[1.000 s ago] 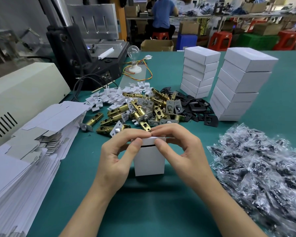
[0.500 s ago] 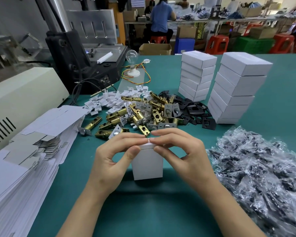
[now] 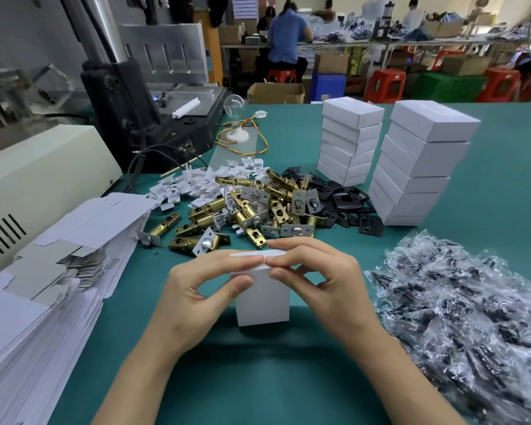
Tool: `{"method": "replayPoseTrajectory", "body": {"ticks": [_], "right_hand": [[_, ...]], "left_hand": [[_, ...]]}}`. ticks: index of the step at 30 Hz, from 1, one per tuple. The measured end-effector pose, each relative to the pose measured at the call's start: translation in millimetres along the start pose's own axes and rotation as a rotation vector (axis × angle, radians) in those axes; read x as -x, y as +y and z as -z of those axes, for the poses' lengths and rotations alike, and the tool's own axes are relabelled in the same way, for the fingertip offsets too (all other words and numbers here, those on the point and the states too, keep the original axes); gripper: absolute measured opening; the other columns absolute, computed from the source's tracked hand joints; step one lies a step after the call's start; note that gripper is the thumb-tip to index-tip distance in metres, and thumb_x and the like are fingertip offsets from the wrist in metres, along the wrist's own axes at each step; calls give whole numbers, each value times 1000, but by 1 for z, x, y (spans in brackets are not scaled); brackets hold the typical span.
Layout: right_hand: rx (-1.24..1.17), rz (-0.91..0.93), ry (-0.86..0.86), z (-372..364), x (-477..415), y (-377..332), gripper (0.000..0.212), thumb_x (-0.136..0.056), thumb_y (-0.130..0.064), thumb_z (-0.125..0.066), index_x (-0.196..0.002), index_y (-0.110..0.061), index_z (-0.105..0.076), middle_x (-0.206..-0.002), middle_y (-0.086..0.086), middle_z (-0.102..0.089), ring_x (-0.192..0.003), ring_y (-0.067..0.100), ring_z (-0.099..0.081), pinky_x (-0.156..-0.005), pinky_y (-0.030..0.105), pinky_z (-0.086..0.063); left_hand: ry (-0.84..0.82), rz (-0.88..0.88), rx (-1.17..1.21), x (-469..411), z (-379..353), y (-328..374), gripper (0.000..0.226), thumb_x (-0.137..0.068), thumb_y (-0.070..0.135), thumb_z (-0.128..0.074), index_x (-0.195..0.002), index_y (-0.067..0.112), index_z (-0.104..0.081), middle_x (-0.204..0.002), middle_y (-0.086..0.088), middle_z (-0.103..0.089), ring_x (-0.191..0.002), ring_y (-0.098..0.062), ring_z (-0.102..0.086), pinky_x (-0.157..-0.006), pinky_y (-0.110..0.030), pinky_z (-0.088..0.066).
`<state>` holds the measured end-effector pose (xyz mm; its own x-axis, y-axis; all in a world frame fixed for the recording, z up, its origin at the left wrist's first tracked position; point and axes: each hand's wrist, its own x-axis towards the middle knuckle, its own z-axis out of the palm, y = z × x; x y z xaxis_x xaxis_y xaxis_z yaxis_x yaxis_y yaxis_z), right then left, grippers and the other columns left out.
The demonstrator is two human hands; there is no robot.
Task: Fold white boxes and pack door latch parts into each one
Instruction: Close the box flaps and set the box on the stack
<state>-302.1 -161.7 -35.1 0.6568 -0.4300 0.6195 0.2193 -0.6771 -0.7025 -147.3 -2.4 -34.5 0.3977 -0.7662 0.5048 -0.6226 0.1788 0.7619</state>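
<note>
A small white box (image 3: 262, 302) stands upright on the green table (image 3: 258, 378) in front of me. My left hand (image 3: 196, 283) pinches its top left edge between thumb and fingers. My right hand (image 3: 322, 271) pinches the top flap from the right, the fingertips of both hands meeting over the lid. Behind the box lies a heap of brass door latches (image 3: 242, 210) with silver faceplates, small white plastic pieces (image 3: 203, 179) and black strike plates (image 3: 347, 200). What is inside the box is hidden.
Flat unfolded box blanks (image 3: 43, 286) are piled at the left beside a beige machine (image 3: 34, 179). Two stacks of closed white boxes (image 3: 350, 142) (image 3: 420, 167) stand at the back right. Clear bags of black parts (image 3: 466, 308) cover the right. A black press (image 3: 141, 111) and a light bulb (image 3: 235, 118) sit behind.
The open slit at the box's top has closed as both hands pressed the lid flap down. The hands stayed on the top edge.
</note>
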Motion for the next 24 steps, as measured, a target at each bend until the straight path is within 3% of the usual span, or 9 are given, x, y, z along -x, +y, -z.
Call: {"method": "replayPoseTrajectory", "body": {"ticks": [3,7,10,13,16,20,24], "right_hand": [[40,-78,26,-3,0,0,22,-92,-31,-74,-113,-24,-77,-127,-13,-68,-114,7,-67,-80,31,-58],[251,-155,25,-12,6,-6,68,-80,-63,-73,-138,-32,-56,-134,-14,-51,-120,5,-56,-93,26,-52],[493,-176,-103,-28,14,-16,86,-69,-78,-68,-143,-39,-46,-132,-11,-45,-113,11,-52,-89,29,-48],[643,-168,-147,-39,16,-22,81,-75,-68,-69,-146,-37,-45,-131,-5,-48,-112,17,-51,-87,32,-46],[612,-171,-103,-33,7,-31,66,-79,-44,-72,-141,-33,-53,-124,-4,-55,-111,20,-56,-86,34,-51],[453,-253,-17,0,-32,-43,59,-74,-47,-72,-131,-40,-58,-123,-11,-61,-110,11,-57,-87,31,-49],[597,-263,-28,49,-130,-31,55,-80,-40,-76,-132,-33,-57,-127,2,-64,-110,21,-56,-86,38,-48]], "left_hand": [[-36,171,95,1,-5,-2,36,-91,35,-75,-123,52,-71,-119,19,-75,-109,-8,-73,-84,-21,-59],[192,305,221,-2,-13,-4,33,-89,33,-75,-119,47,-74,-106,7,-78,-95,-14,-75,-72,-30,-63],[311,405,400,-4,-23,-3,30,-92,26,-79,-117,43,-75,-96,2,-79,-89,-18,-77,-65,-36,-65],[372,499,495,-4,-31,-4,29,-92,24,-78,-114,43,-77,-99,0,-80,-91,-19,-79,-63,-36,-65],[384,498,586,-5,-31,-4,38,-81,43,-78,-119,46,-76,-103,1,-80,-95,-19,-79,-63,-33,-64],[374,440,645,-7,-28,-1,47,-90,57,-59,-135,47,-67,-117,-2,-80,-103,-23,-79,-67,-32,-65],[330,438,599,-7,-33,-2,37,-95,49,-51,-125,44,-72,-112,-4,-80,-100,-24,-79,-66,-31,-64]]}}
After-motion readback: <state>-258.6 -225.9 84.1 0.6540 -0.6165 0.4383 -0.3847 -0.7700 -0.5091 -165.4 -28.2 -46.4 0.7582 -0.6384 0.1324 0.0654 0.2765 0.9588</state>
